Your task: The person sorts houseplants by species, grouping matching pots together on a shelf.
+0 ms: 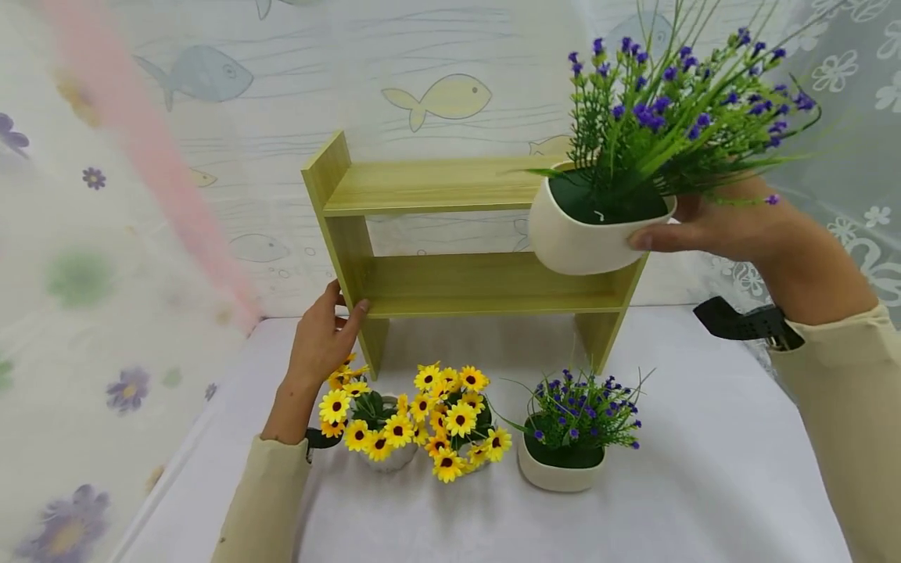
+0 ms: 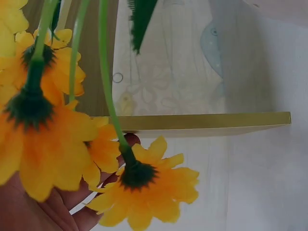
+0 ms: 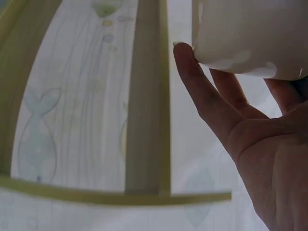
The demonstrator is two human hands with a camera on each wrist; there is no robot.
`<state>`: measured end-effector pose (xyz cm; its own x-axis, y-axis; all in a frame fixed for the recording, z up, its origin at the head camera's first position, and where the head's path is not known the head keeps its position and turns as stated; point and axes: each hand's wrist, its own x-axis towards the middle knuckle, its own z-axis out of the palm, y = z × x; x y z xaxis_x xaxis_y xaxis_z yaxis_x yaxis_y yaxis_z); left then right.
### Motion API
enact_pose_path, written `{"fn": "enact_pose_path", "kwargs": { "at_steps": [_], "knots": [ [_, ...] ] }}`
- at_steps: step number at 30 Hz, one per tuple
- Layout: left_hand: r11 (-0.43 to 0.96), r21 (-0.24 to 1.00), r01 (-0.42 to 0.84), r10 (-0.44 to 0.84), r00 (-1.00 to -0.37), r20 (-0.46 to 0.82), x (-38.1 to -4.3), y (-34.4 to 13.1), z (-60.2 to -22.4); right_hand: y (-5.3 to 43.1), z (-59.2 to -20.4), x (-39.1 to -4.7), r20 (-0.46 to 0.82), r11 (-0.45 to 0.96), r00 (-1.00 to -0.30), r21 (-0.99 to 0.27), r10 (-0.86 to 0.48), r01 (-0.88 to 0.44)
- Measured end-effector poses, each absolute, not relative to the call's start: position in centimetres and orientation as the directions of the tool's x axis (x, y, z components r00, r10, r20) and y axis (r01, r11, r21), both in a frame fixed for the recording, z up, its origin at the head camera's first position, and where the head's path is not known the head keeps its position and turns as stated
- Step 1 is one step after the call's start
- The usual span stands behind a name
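My right hand (image 1: 732,223) grips a white pot (image 1: 584,242) of purple flowers by its right side, thumb at the front near the rim. The pot is raised in front of the right end of a two-tier wooden shelf (image 1: 493,285), hiding part of its upper board. In the right wrist view, the fingers (image 3: 202,91) bend against the underside of the white pot (image 3: 250,38). My left hand (image 1: 324,332) holds the shelf's left side panel, thumb on the front edge and fingers partly behind it. Yellow flowers (image 2: 144,187) cover much of this hand in the left wrist view.
Two pots of yellow flowers (image 1: 461,420) stand on the white tabletop (image 1: 676,485) before the shelf. To their right sits another white pot (image 1: 561,473) with purple flowers. Behind the shelf hangs a fish-print curtain (image 1: 310,78); a floral curtain (image 1: 63,328) is at the left.
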<state>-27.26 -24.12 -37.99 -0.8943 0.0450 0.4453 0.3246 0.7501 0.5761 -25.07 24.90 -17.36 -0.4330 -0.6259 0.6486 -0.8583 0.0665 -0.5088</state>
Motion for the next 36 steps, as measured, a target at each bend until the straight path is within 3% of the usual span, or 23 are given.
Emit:
{"fn": "enact_pose_path", "kwargs": {
  "at_steps": [5, 10, 17, 26, 36],
  "knots": [
    [0.744, 0.593, 0.306, 0.041, -0.908, 0.417, -27.4, -24.2, -38.1, 21.8, -15.5, -25.5, 0.638, 0.304, -0.530, -0.437, -0.559, -0.847],
    [0.733, 0.621, 0.276, 0.025, -0.925, 0.380, -27.6, -24.3, -38.3, 17.7, -13.8, -26.3, 0.530, 0.390, -0.693, -0.578, -0.489, -0.717],
    [0.732, 0.624, 0.273, 0.029, -0.928, 0.372, -27.5, -24.4, -38.2, 12.2, -12.2, -28.0, 0.444, 0.287, -0.756, -0.735, -0.482, -0.615],
    [0.741, 0.621, 0.255, 0.019, -0.933, 0.360, -27.2, -24.8, -38.0, 6.1, -12.5, -30.3, 0.220, 0.374, -0.867, -0.835, -0.448, -0.405],
    [0.737, 0.623, 0.262, 0.023, -0.931, 0.365, -27.0, -24.8, -38.5, 4.2, -13.8, -31.7, 0.187, 0.342, -0.856, -0.860, -0.482, -0.380]
  ]
}}
